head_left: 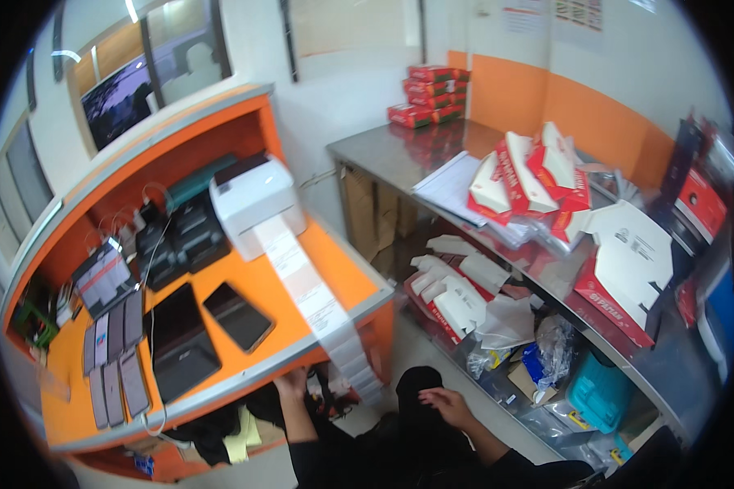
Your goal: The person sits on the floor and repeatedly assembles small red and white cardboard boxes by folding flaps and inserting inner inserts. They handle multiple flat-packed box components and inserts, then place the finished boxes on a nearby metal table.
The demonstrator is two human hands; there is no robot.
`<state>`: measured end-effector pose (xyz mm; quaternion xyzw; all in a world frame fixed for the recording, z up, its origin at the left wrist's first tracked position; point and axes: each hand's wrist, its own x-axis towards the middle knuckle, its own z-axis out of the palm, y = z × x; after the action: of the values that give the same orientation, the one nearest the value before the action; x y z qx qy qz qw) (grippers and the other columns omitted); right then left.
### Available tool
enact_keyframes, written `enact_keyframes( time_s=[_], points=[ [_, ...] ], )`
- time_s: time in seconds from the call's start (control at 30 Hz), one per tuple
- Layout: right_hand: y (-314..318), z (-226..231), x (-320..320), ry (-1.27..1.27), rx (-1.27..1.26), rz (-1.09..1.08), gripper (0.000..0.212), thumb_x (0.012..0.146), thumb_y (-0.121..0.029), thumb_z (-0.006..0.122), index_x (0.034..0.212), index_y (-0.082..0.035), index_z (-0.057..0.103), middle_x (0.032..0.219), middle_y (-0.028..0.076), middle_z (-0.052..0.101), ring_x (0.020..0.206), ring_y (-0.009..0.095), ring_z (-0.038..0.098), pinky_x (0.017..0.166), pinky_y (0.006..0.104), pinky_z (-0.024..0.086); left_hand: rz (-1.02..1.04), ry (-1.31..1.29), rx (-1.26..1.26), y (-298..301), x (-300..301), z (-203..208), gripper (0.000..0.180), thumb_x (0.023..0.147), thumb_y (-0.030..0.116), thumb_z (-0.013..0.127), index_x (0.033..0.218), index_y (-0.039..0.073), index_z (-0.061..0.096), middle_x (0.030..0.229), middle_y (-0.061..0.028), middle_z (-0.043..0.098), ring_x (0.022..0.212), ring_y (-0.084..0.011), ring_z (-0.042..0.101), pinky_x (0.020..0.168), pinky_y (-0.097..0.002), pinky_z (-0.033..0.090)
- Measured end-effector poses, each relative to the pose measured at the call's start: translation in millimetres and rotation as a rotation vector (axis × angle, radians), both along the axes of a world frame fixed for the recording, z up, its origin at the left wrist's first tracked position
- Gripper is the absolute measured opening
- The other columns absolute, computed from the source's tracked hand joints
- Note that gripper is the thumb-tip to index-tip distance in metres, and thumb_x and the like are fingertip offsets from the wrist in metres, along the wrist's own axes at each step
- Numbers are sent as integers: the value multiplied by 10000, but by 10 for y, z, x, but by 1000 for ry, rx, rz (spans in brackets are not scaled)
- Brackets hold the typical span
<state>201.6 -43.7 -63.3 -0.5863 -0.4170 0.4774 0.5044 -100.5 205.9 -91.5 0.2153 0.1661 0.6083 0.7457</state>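
My left hand (292, 383) is at the front edge of the orange desk (318, 244), its fingers mostly hidden by the edge. Just right of it, a long strip of white labels (319, 306) runs out of a white label printer (257, 200) and hangs over the desk's edge toward the floor. Over my dark-clothed knee, my right hand (448, 405) has its fingers loosely apart, holding nothing. A dark phone (238, 316) lies on the desk nearest my left hand, with a black tablet (179, 342) to its left.
Several phones (114, 371) lie in rows at the desk's left, near a tilted screen (104, 277) and cables. On the right, a metal table (375, 147) bears red-and-white cartons (628, 253) and stacked red boxes (432, 94). Below are more cartons (448, 297) and a teal container (601, 391).
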Motion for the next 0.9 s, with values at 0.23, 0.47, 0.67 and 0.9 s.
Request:
enact_keyframes(
  time_s=[0.23, 0.47, 0.67, 0.9],
  points=[
    [384, 1464, 1112, -1049, 550, -769, 200, 740, -95, 686, 922, -35, 628, 948, 152, 620, 952, 316, 579, 842, 395, 440, -385, 409, -467, -1507, -90, -1387, 580, 913, 497, 436, 1339, 103, 429, 1310, -125, 482, 1191, -271, 459, 956, -427, 382],
    [1155, 2543, 1842, -1179, 417, -1298, 1004, 554, -271, 841, 1390, -216, 288, 1437, 246, 162, 1343, 432, 146, 1078, 532, 167, -330, 458, -686, -2025, 25, -1710, 481, 949, 383, 429, 1380, 174, 384, 1399, -45, 410, 1284, -208, 383, 1004, -449, 356],
    [1305, 2619, 2177, -1245, -37, -1448, 1040, 569, -210, 820, 1414, -320, 224, 1477, 224, 73, 1332, 452, 147, 1038, 576, 241, -328, 396, -588, -1825, -166, -1792, 440, 946, 374, 429, 1332, 164, 430, 1350, -32, 453, 1209, -228, 454, 969, -424, 393],
    [1186, 2548, 2863, -1230, 116, -1480, 862, 654, -90, 734, 1375, -288, 305, 1351, 198, 322, 1205, 407, 371, 907, 509, 431, -314, 465, -595, -1821, -50, -1608, 454, 940, 389, 431, 1317, 136, 442, 1305, -51, 488, 1164, -232, 484, 941, -405, 404]
  ],
)
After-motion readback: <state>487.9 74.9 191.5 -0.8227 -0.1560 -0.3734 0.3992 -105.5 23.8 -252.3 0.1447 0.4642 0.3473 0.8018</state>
